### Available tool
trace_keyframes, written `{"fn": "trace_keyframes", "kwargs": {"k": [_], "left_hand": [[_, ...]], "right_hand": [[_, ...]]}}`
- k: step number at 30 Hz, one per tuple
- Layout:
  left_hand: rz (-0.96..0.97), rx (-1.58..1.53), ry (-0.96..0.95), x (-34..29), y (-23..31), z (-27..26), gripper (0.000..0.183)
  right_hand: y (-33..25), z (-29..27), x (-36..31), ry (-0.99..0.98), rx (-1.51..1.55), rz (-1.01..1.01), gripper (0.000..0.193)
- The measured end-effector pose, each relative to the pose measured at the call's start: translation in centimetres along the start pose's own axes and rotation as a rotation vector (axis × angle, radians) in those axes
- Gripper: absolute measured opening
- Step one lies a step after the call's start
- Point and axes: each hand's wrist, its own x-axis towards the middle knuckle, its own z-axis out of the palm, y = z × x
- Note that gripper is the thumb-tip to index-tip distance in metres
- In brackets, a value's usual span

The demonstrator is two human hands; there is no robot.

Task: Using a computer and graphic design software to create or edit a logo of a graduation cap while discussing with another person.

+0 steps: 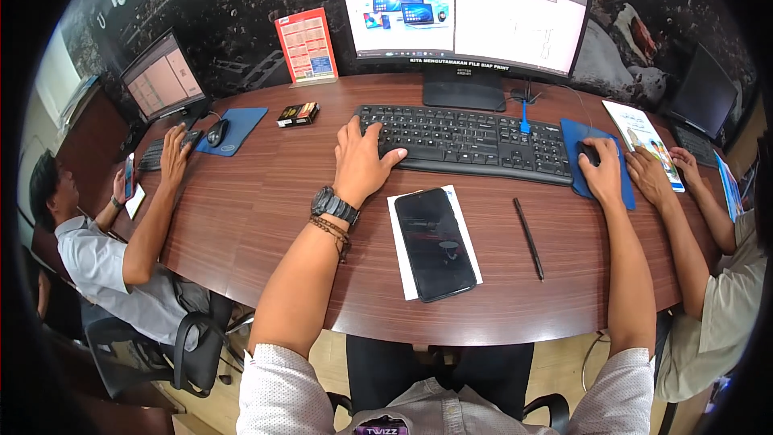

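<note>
Your left hand (360, 163) lies flat, fingers spread, on the left end of the keyboard (467, 143), gripping nothing. At three o'clock, your right hand (600, 169) cups the mouse (587, 151) on its blue pad (573, 138). At six o'clock lies a phone (435, 243).

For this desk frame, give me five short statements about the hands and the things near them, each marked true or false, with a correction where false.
1. The left hand rests on the black keyboard. True.
2. The right hand holds the black pen. False: it lies on the mouse, on a blue mouse pad; the pen lies untouched on the table.
3. The dark phone lies flat on a white sheet. True.
4. The phone's screen is lit. False: it is dark.
5. The watch is on the right wrist. False: it is on the left.
</note>
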Motion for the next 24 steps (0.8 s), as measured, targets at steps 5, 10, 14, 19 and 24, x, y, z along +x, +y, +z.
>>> {"fn": "trace_keyframes", "kwargs": {"k": [5, 10, 14, 19, 24], "left_hand": [[-0.085, -0.085, -0.08, 0.2, -0.4, -1.0, 0.059], [-0.049, -0.087, -0.04, 0.3, 0.0, -0.5, 0.053], [-0.008, -0.059, 0.012, 0.1, -1.1, -0.1, 0.046], [-0.013, -0.117, -0.056, 0.0, 0.5, -0.4, 0.046], [0.013, -0.101, -0.132, 0.0, 1.0, -0.7, 0.045]], "right_hand": [[-0.2, 0.5, 0.1, -0.006, -0.004, 0.006, 0.031], [0.0, -0.2, -0.1, 0.003, -0.01, 0.025, 0.031], [-0.2, 0.7, -0.1, 0.018, 0.01, -0.008, 0.032], [-0.2, 0.3, 0.0, -0.01, 0.016, 0.063, 0.033], [-0.2, 0.2, 0.0, -0.018, 0.02, 0.077, 0.034]]}}
